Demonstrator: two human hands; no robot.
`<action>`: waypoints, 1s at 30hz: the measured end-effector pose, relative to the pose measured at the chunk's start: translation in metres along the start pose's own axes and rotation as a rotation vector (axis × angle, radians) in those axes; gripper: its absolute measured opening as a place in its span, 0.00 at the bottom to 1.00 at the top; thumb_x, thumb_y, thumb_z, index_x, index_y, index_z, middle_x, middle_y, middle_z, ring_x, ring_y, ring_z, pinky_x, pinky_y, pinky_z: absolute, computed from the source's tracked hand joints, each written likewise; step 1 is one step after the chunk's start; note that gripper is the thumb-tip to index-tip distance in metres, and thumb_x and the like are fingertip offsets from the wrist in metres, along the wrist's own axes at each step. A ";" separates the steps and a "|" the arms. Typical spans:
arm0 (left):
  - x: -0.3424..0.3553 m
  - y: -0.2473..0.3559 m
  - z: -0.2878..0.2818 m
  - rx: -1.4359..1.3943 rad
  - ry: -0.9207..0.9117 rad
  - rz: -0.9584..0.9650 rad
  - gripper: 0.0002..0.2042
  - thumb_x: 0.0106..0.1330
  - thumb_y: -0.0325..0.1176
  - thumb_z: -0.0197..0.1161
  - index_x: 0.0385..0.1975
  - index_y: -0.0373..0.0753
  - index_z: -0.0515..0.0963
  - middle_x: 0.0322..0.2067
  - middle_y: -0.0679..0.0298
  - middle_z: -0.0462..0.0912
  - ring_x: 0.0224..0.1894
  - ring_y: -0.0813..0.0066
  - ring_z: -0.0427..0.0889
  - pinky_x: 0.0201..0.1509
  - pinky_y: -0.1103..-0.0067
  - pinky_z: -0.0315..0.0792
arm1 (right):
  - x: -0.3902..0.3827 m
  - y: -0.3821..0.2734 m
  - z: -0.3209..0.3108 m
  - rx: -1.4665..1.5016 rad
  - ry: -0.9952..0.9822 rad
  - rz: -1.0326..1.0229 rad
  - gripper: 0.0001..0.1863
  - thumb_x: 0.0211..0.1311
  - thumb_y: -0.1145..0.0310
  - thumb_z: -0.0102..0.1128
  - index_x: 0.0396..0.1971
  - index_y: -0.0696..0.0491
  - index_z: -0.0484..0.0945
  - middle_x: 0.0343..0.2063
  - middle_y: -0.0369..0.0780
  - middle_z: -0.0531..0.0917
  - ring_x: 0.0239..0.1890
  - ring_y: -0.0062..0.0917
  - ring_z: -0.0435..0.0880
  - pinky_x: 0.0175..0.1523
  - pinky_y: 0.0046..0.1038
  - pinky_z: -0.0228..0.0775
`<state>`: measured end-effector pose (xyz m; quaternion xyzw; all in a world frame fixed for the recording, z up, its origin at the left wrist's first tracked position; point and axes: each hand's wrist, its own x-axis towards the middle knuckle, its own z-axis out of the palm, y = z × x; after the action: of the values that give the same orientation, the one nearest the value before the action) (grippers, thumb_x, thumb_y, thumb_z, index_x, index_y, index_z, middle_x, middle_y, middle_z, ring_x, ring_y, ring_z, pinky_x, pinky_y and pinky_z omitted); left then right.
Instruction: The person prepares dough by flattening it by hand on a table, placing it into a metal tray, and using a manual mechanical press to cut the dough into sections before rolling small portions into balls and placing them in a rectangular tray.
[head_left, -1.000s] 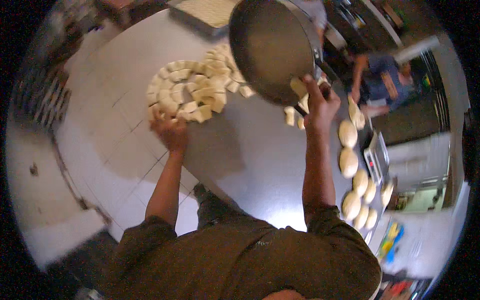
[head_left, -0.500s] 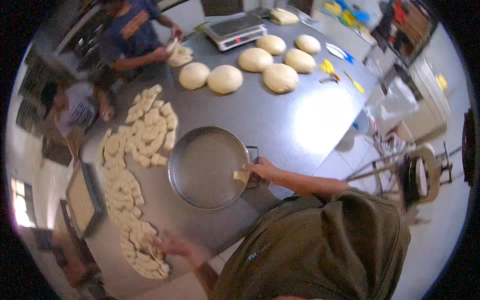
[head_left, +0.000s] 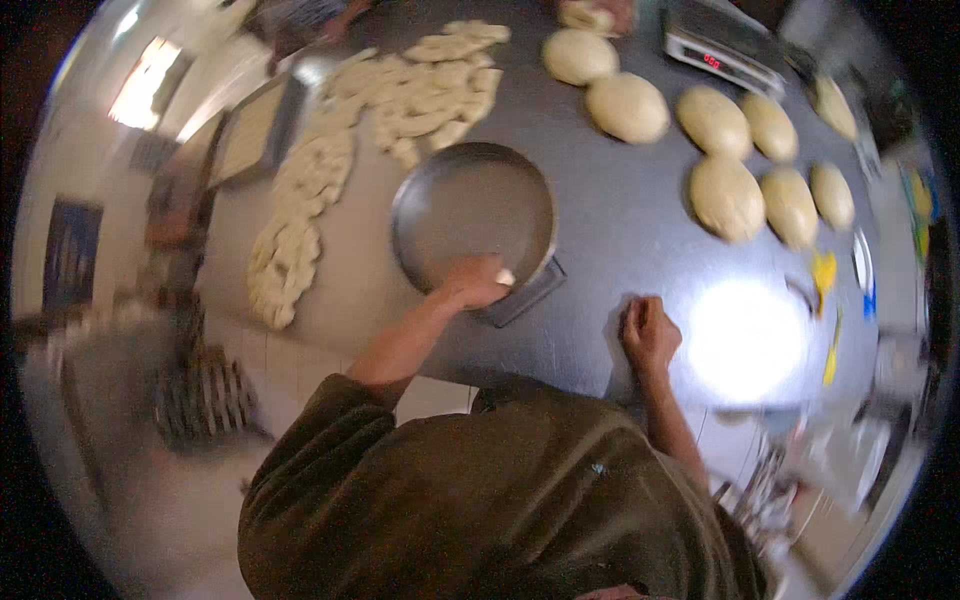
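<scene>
A round dark metal pan (head_left: 465, 205) lies on the steel table (head_left: 600, 200), its handle frame (head_left: 530, 292) toward me. My left hand (head_left: 475, 280) is closed inside the pan's near edge on a small pale piece (head_left: 505, 277), too small to name. My right hand (head_left: 645, 325) is curled on the table right of the pan; anything inside it is hidden. Cut dough pieces (head_left: 430, 95) spread beyond and left of the pan, down to a cluster (head_left: 285, 265). Several smooth dough balls (head_left: 625, 105) sit to the right.
A white scale (head_left: 720, 55) stands at the back right. A rectangular tray (head_left: 250, 135) is at the left edge. Another person (head_left: 305, 20) is at the back. Yellow tools (head_left: 823, 285) and a white-and-blue tool (head_left: 862, 265) lie on the right.
The pan, previously held up, then low in my right hand, now lies on the table. My right hand has left it, and my left hand has moved from the dough pieces into it.
</scene>
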<state>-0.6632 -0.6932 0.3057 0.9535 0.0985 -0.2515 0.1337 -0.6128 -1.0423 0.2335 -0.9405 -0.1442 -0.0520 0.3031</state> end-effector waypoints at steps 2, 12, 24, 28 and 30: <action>-0.007 -0.002 0.010 -0.395 0.145 -0.090 0.21 0.57 0.43 0.70 0.46 0.37 0.83 0.39 0.49 0.87 0.44 0.52 0.87 0.47 0.62 0.78 | 0.004 -0.001 0.001 -0.039 -0.048 -0.022 0.10 0.65 0.59 0.63 0.40 0.46 0.78 0.23 0.42 0.85 0.25 0.43 0.85 0.32 0.44 0.74; -0.094 -0.252 -0.025 -0.342 0.852 -0.762 0.31 0.66 0.40 0.59 0.67 0.29 0.66 0.53 0.44 0.80 0.55 0.51 0.80 0.63 0.62 0.70 | 0.014 -0.023 -0.001 0.033 -0.086 -0.036 0.08 0.63 0.58 0.65 0.34 0.45 0.80 0.22 0.41 0.86 0.25 0.41 0.86 0.33 0.41 0.77; 0.079 0.168 0.023 -0.597 0.288 0.189 0.42 0.76 0.56 0.49 0.77 0.28 0.47 0.78 0.38 0.41 0.81 0.45 0.39 0.81 0.53 0.32 | 0.167 0.001 -0.001 0.675 -0.391 0.176 0.12 0.68 0.63 0.61 0.33 0.56 0.84 0.28 0.36 0.86 0.31 0.21 0.82 0.38 0.26 0.75; 0.090 0.186 0.045 -0.008 0.448 0.222 0.47 0.70 0.61 0.53 0.77 0.29 0.48 0.78 0.37 0.38 0.78 0.39 0.46 0.78 0.43 0.29 | 0.229 0.065 -0.054 0.719 -0.029 0.098 0.12 0.68 0.65 0.62 0.43 0.55 0.86 0.38 0.39 0.89 0.33 0.23 0.86 0.40 0.28 0.79; 0.088 0.190 0.040 0.021 0.451 0.214 0.48 0.68 0.61 0.56 0.77 0.29 0.49 0.78 0.37 0.40 0.77 0.37 0.50 0.78 0.42 0.31 | 0.263 0.119 -0.088 0.867 0.002 0.164 0.14 0.67 0.62 0.64 0.43 0.57 0.84 0.39 0.42 0.88 0.35 0.27 0.86 0.41 0.27 0.80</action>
<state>-0.5579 -0.8740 0.2666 0.9919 0.0216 -0.0176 0.1242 -0.3270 -1.1234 0.2876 -0.7348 -0.0773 0.0367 0.6729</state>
